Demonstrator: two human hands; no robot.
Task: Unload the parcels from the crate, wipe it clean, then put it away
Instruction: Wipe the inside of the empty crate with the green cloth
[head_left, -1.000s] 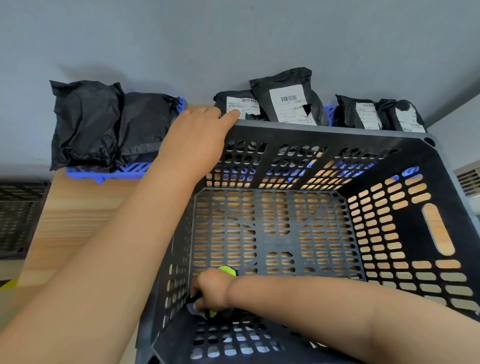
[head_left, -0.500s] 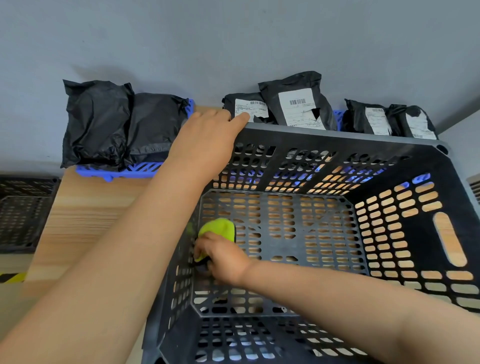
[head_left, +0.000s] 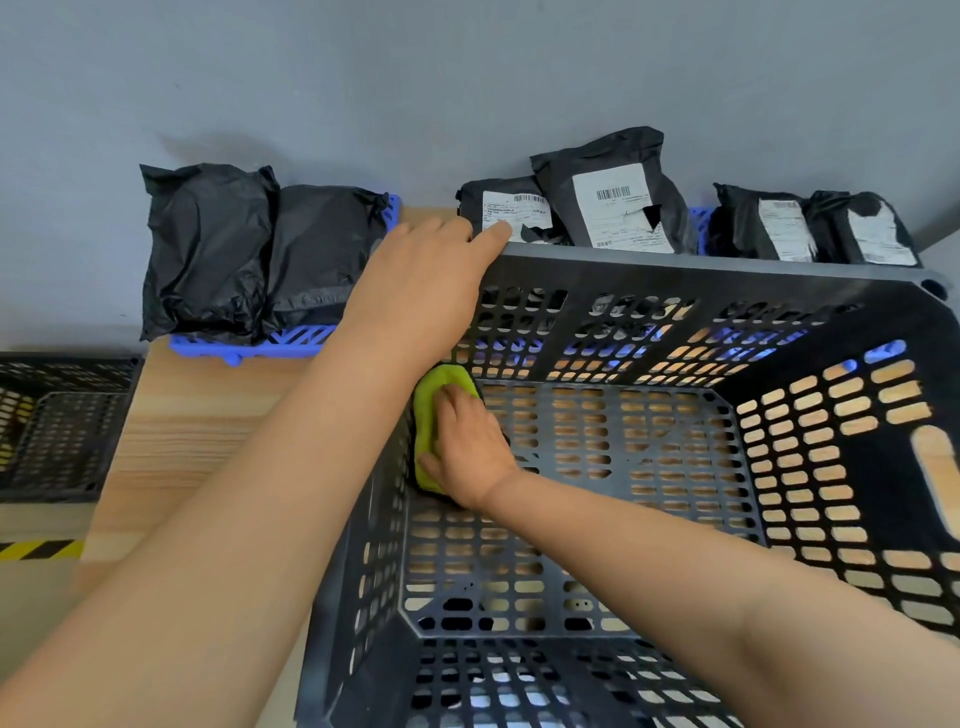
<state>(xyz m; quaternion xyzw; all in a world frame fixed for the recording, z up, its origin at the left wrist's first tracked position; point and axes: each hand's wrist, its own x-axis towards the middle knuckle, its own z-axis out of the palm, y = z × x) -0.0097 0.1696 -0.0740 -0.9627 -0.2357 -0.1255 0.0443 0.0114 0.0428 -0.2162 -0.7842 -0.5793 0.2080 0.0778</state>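
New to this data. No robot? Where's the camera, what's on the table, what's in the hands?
No robot: a person works bare-handed, and every picture comes from one wide-angle camera on their head, looking forward and down. The left hand rests on the far rim of a black perforated crate, which sits on a wooden table. The right hand is inside it, pressing a green cloth near the far left corner. No parcels are in the crate. Black parcels, some labelled, lie on blue trays behind it, against the wall. Another black crate sits off the table's left edge.
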